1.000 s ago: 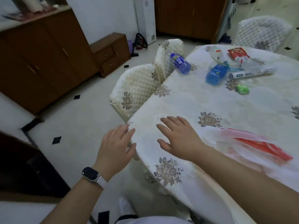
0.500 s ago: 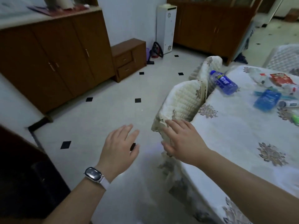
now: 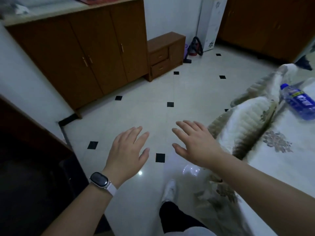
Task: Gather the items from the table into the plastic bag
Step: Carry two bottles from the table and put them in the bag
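Blue bottle [image 3: 300, 103] now lies on the table [image 3: 289, 167] far right of your spread, empty left hand [image 3: 127, 155] and right hand [image 3: 196, 143], since your view swung floorward; bag unseen.

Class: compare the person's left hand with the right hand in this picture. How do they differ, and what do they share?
The left hand has a smartwatch at its wrist; the right hand has a bare wrist. The left hangs over the floor; the right is beside the chair back. Both are open, palm down, holding nothing.

The one head-worn view looks steeply down past the table's [image 3: 289, 160] left edge onto floor [image 3: 153, 103].
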{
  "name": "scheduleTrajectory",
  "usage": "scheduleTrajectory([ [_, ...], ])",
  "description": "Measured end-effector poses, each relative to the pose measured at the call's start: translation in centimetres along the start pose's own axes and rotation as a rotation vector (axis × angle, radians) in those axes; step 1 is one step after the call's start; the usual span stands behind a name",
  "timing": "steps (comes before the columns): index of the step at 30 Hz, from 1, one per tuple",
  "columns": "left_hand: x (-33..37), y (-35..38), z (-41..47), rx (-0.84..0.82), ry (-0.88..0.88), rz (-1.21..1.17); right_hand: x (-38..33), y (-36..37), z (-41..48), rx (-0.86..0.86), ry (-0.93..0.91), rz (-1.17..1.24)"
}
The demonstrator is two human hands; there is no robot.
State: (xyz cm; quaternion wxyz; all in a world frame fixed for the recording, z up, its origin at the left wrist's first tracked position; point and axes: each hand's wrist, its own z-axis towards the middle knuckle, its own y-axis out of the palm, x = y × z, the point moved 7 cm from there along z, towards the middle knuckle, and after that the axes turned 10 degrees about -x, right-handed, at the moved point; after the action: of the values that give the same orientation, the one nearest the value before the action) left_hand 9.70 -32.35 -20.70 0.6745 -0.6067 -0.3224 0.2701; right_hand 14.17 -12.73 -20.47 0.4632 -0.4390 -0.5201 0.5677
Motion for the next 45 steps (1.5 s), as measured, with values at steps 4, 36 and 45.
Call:
scheduleTrajectory([
  [4, -4.6, 0.3, 5.5, -0.045, -0.041, 0.038, 1.4, 2.3, 7.9, 0.001, -0.019, 0.046],
  [36, -26.2, -0.1, 56.8, 0.043, 0.52, -0.065, 20.7, 2.1, 48.8, 0.052, 0.488, -0.057],
  [45, -21.3, 1.6, 68.3, 0.021, 0.764, -0.145, 28.3, 2.2, 49.2, 0.019, 0.701, -0.077],
])
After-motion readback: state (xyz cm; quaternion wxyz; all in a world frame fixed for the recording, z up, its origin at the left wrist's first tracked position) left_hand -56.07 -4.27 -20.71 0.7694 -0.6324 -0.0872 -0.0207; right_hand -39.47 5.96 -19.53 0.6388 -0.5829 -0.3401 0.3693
